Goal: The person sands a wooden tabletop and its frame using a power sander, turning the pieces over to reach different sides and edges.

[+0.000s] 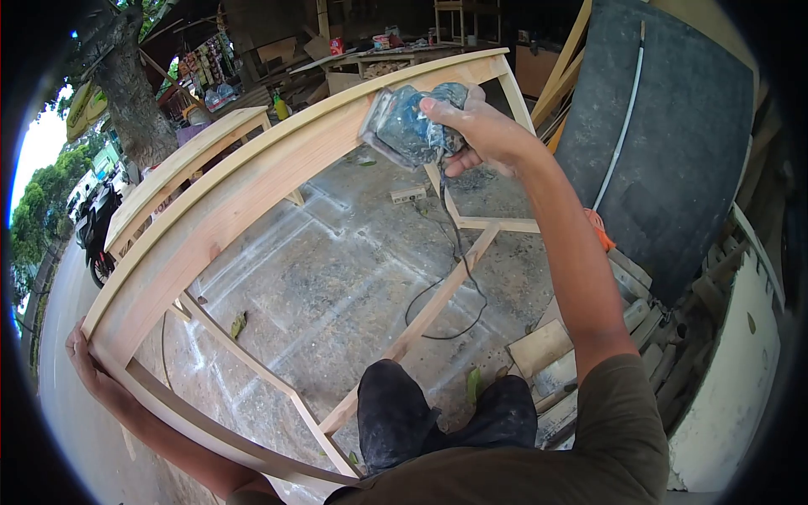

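A large pale wooden frame (252, 181) with a curved top rail stands tilted in front of me on a concrete floor. My right hand (480, 126) grips a dusty blue power sander (408, 126), pressed against the frame's top rail near its far end. The sander's black cord (454, 278) hangs down and loops on the floor. My left hand (84, 358) clasps the frame's near left corner from behind. My knees in dark trousers (438, 417) show below the frame.
Another wooden frame (181, 160) stands behind the first. A dark board (665, 143) leans at the right above stacked wood offcuts (572, 353). A tree trunk (135, 93), a parked motorbike (97, 231) and a road lie at left. Workshop clutter fills the back.
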Demonstrator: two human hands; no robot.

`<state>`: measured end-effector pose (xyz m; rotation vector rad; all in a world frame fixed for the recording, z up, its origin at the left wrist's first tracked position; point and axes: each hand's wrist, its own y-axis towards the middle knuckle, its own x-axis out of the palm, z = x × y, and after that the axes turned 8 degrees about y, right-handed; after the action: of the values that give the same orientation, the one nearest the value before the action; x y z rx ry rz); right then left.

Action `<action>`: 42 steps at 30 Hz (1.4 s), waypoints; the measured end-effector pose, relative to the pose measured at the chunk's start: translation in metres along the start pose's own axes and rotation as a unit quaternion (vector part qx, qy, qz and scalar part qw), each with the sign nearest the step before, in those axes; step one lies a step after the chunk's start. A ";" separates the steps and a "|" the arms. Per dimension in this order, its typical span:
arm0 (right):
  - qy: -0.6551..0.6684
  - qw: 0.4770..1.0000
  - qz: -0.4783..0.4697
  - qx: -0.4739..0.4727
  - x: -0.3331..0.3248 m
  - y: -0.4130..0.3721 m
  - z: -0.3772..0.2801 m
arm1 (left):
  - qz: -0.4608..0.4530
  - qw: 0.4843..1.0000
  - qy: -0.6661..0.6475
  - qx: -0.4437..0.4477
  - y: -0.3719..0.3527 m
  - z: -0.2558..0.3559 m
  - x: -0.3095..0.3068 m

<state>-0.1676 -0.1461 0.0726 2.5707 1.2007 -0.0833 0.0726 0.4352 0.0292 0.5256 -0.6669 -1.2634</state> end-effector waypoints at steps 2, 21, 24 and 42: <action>0.038 0.999 0.030 0.000 0.004 0.002 0.005 | 0.001 1.000 -0.009 -0.003 -0.001 0.001 0.000; -0.144 0.967 0.195 0.082 -0.036 0.042 0.009 | 0.019 0.999 0.026 0.023 -0.019 0.016 0.009; -0.162 0.965 0.197 0.058 -0.017 0.033 0.001 | 0.014 0.999 0.038 0.034 -0.013 0.012 0.007; -0.255 0.957 0.130 0.054 0.040 -0.004 -0.038 | -0.021 0.990 0.116 0.072 -0.012 0.010 0.014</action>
<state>-0.1472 -0.1026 0.1009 2.5398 0.6790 -0.7207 0.0600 0.4190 0.0303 0.7959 -0.5554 -1.1761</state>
